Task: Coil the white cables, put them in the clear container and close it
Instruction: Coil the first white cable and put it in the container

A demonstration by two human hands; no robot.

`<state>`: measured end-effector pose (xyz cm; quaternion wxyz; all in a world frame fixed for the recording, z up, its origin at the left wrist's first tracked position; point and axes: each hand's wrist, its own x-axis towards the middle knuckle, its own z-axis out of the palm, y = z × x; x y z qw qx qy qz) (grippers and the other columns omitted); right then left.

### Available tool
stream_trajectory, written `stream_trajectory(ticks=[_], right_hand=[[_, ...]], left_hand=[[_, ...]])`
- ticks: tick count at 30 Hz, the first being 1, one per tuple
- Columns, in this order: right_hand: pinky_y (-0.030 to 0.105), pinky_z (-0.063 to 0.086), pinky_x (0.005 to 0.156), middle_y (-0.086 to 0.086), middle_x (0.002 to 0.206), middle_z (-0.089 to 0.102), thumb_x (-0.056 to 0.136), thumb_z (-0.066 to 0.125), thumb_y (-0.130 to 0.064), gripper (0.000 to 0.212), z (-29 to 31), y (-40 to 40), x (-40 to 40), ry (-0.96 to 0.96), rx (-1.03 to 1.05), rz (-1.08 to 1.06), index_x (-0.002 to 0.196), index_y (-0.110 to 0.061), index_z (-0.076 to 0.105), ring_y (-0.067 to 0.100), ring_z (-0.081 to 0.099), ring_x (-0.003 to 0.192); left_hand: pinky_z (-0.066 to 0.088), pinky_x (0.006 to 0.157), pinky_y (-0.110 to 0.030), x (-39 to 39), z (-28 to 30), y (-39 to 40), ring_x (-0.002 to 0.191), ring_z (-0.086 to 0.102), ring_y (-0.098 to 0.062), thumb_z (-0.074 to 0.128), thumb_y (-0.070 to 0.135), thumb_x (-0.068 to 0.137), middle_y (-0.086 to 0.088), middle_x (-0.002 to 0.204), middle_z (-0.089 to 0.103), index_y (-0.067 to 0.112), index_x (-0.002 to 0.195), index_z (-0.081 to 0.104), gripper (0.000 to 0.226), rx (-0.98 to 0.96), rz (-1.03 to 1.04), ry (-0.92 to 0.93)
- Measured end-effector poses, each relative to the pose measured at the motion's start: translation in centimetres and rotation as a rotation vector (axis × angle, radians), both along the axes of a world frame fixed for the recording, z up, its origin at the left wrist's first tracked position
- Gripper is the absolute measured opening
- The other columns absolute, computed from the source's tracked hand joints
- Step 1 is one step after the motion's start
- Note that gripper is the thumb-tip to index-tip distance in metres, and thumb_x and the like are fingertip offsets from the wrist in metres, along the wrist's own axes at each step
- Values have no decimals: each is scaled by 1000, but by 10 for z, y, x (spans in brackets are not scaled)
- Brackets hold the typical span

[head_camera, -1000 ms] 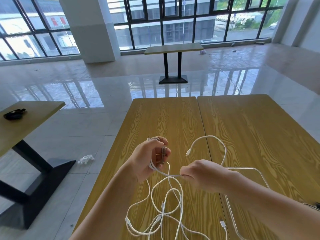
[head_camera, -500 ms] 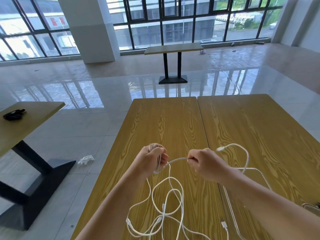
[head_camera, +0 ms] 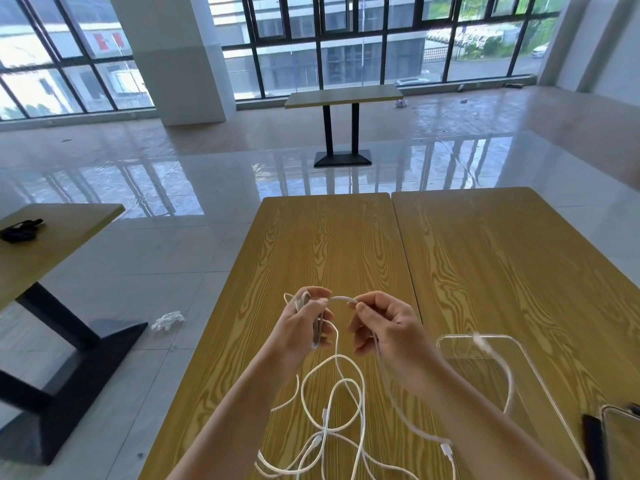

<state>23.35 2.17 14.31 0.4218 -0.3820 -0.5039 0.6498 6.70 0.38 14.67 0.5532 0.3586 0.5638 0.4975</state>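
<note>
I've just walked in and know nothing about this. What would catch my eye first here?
Two bare hands meet above the near end of a yellow wooden table: the left hand holds a small bundle of coiled white cable, and the right hand pinches the strand feeding it. Below them a loose tangle of white cables sprawls on the wood, and a clear container lies to the right.

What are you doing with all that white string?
It is cable, not string. The left hand holds a small coil of white cable, and the right hand pinches the next stretch to wind on. More loose cables lie tangled on the wooden table. The clear container waits beside them.
</note>
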Motion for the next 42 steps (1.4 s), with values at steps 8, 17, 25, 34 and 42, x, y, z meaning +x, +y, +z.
stream_trajectory(ticks=[8, 17, 25, 34, 42], right_hand=[[25, 51, 49, 12, 77, 73, 98, 63, -24, 18, -8, -10, -12, -158, 191, 89, 100, -34, 78, 13, 59, 53], [35, 60, 80, 0, 102, 79, 97, 63, -16, 21, -13, -15, -10, -298, 437, 63, 112, -19, 78, 14, 74, 91], [15, 50, 69, -22, 101, 67, 99, 58, -9, 27, -16, -18, -2, -395, 533, 126, 122, -13, 71, -4, 64, 80], [8, 52, 75, -26, 80, 64, 103, 50, -29, 27, -16, -10, 33, -840, 497, 629, 126, -27, 65, -16, 63, 73], [22, 41, 55, -16, 72, 54, 105, 46, -26, 19, -16, 7, 37, -1279, 535, 916, 109, -23, 65, 4, 46, 55]], left_hand=[[50, 59, -32, 12, -1, -1, 63, 54, -23, 48, 55, 84, -11, 71, 56, 10, 90, 51, 46, 42, -61, -148], [52, 62, -29, 18, 0, -2, 66, 57, -19, 58, 46, 87, -8, 76, 60, 10, 101, 53, 39, 58, -87, -223], [48, 61, -34, 17, 5, 2, 62, 58, -21, 44, 6, 99, -10, 70, 63, 11, 83, 55, 20, 88, 36, -204], [45, 46, -26, -8, 28, 3, 53, 54, -21, 40, 7, 98, -14, 67, 60, 12, 78, 53, 25, 105, 105, -291], [40, 45, -25, -12, 40, 0, 53, 51, -19, 48, 10, 95, -13, 71, 60, 12, 81, 55, 16, 135, -64, -275]])
